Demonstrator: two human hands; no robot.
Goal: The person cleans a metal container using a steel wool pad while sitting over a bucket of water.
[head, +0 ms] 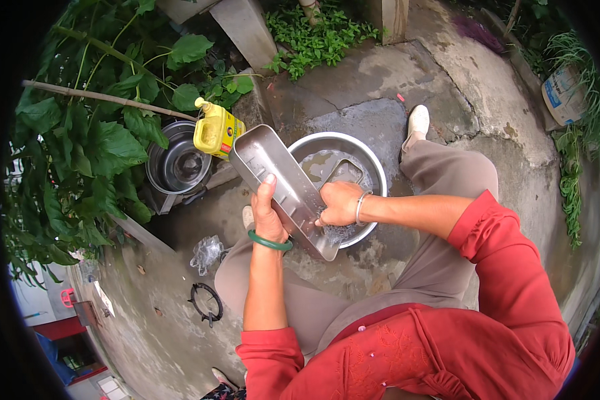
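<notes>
A long rectangular stainless-steel pan [285, 175] is tilted over a wide metal basin [381, 172]. My left hand [270, 212], below a green bangle, grips the pan's near long side with the thumb over the rim. My right hand [342, 204], with a silver bracelet at the wrist, is at the pan's lower end, its fingers closed on a wiry steel-wool scourer [339, 233]. The fingers partly hide the scourer. Cloudy, foamy water [319, 162] lies in the basin, and another rectangular metal piece [347, 170] sits partly in it.
A yellow pump jug [215, 131] stands left of the basin, beside a steel pot [177, 170]. On the concrete lie a clear plastic bag [207, 254] and a black ring-shaped burner stand [205, 302]. Leafy plants [110, 145] crowd the left. Another person's shoe [223, 377] shows at the bottom.
</notes>
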